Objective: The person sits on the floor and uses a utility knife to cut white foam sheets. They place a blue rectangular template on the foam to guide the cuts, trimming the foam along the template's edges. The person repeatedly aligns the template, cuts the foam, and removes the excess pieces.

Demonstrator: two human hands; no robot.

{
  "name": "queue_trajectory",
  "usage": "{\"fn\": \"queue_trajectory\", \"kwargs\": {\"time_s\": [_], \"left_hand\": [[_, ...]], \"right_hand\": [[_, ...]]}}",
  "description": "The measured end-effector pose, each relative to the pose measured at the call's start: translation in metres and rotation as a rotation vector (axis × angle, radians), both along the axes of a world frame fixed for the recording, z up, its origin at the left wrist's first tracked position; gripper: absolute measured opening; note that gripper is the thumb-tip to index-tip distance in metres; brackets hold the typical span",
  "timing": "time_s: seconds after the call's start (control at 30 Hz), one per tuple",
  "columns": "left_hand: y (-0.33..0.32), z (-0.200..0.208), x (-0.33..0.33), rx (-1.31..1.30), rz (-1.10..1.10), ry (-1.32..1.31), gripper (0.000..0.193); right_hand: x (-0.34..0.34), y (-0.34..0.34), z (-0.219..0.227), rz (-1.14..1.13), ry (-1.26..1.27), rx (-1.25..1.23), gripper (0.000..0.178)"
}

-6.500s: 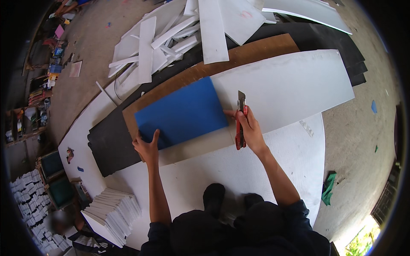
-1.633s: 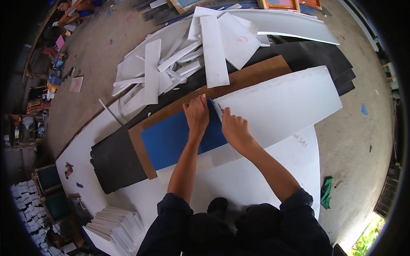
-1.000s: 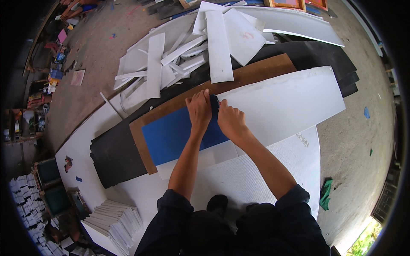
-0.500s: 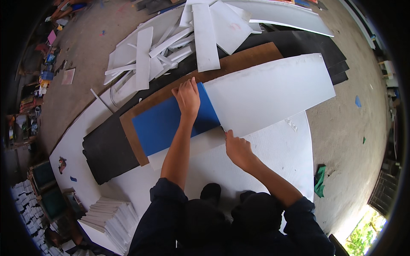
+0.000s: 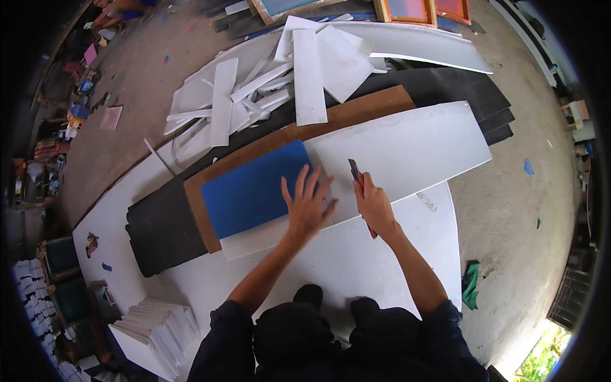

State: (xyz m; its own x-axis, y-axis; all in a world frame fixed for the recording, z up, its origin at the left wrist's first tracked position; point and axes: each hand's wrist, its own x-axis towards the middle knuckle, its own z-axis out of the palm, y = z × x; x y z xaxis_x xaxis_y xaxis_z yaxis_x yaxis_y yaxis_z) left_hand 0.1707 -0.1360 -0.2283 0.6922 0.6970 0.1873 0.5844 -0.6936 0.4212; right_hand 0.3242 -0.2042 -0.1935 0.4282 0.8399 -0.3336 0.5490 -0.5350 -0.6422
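Note:
My right hand (image 5: 377,209) grips a red utility knife (image 5: 360,181), its dark blade pointing up and away over a long white foam sheet (image 5: 414,149). With fingers spread, my left hand (image 5: 308,207) hovers at or lightly touches the right edge of a blue rectangular board (image 5: 254,191); contact is hard to tell. The blue board lies on the white sheet's left part. Under both is a brown board (image 5: 198,213), which rests on dark grey sheets (image 5: 159,232).
White offcut strips (image 5: 309,76) lie heaped beyond the sheets. At lower left stands a stack of white cut pieces (image 5: 156,334). Framed screens (image 5: 407,9) sit at the far edge, and a green scrap (image 5: 470,284) is on the floor at right. Another person (image 5: 114,13) is at far upper left.
My left hand has lifted off the blue board's top, opened and moved nearer and right. My right hand has drawn away from the board's edge, raising the knife over the white sheet.

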Motion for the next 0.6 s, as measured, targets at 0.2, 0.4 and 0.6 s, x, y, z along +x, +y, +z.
{"fn": "queue_trajectory", "kwargs": {"time_s": [0.2, 0.4, 0.6], "left_hand": [[0.052, -0.028, -0.016, 0.172, 0.166, 0.132, 0.039], [0.153, -0.034, -0.036, 0.308, 0.143, 0.128, 0.035], [0.141, -0.04, -0.013, 0.279, -0.042, 0.073, 0.032]], "right_hand": [[-0.009, 0.005, -0.043, 0.18, -0.326, 0.038, 0.02], [-0.004, 0.009, -0.043, 0.21, -0.313, 0.016, 0.02], [-0.003, 0.004, -0.044, 0.204, -0.292, 0.099, 0.019]]}}
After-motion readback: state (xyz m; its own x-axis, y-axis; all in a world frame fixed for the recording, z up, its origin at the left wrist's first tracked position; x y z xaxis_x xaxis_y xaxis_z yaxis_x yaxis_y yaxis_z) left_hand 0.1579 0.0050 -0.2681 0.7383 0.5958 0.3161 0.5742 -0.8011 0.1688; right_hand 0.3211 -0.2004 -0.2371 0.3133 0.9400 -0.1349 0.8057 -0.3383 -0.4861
